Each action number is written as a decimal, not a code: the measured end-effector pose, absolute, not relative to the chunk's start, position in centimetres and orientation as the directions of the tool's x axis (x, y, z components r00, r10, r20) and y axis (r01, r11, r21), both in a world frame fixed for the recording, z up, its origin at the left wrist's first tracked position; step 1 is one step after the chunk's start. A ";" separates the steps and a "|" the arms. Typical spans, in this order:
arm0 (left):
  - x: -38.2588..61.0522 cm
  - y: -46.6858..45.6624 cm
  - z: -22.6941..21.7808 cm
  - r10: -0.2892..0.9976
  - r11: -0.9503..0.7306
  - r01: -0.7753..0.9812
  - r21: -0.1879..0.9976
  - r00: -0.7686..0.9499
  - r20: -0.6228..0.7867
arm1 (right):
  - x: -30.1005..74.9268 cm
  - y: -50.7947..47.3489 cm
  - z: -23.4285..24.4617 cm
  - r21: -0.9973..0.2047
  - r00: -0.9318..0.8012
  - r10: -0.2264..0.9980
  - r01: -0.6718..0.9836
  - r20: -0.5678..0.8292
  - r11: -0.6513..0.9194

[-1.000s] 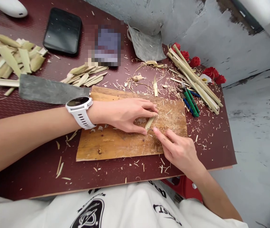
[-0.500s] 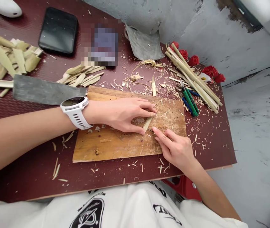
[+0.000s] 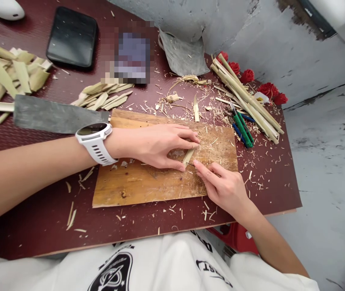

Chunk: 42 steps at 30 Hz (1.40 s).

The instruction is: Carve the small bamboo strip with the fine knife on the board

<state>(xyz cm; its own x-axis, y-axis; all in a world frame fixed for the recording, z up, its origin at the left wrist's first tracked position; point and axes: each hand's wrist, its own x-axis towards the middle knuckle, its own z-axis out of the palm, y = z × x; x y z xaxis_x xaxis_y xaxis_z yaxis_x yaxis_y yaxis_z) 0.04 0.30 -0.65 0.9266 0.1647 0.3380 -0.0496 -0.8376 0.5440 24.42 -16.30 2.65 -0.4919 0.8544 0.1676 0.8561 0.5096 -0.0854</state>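
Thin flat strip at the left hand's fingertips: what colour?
The thin flat strip is pale straw yellow; it shows best in the head view.

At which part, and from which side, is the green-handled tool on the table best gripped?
I would take the green-handled tool by its handle, coming from the near right: the handle's end lies nearest, the narrow tip points away, and a blue object lies close along its left.

Bare right hand [image 3: 225, 186]: closer to the flat, pale yellow-green plant strip [image 3: 188, 156] than half a second ago.
Thin dark tool [image 3: 190, 163]: tip back at the strip's near end, closing the small gap seen then.
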 end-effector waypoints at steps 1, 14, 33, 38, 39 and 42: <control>0.0 0.3 -0.6 0.166 -0.837 -0.047 0.544 0.927 0.335 | 24.4 -16.3 2.6 -0.076 -0.494 0.854 0.857 0.166 0.510; 0.0 0.2 -0.6 0.165 -0.838 -0.049 0.543 0.926 0.339 | 24.0 -16.2 3.9 0.141 -0.585 0.801 0.810 0.127 0.570; -0.2 0.1 0.2 0.170 -0.862 0.012 0.507 0.949 0.265 | 24.0 -16.6 2.9 0.175 -0.591 0.789 0.806 0.169 0.566; -0.3 -0.7 0.8 0.204 -0.883 0.092 0.460 0.958 0.201 | 24.1 -16.7 2.9 0.185 -0.587 0.795 0.807 0.154 0.561; -0.4 -0.9 1.0 0.217 -0.887 0.114 0.447 0.958 0.186 | 24.1 -16.7 2.9 0.187 -0.584 0.797 0.809 0.151 0.558; -0.3 -1.3 1.6 0.226 -0.905 0.152 0.397 0.963 0.147 | 24.1 -16.8 2.8 0.202 -0.581 0.800 0.810 0.151 0.550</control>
<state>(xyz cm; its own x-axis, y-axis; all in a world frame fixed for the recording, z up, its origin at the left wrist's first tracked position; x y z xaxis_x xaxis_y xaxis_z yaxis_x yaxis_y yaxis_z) -0.35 -1.31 1.58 0.9630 0.2258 0.1468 0.1518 -0.9053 0.3967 24.12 -16.80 2.83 -0.5808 0.7999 0.1514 0.8103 0.5500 0.2025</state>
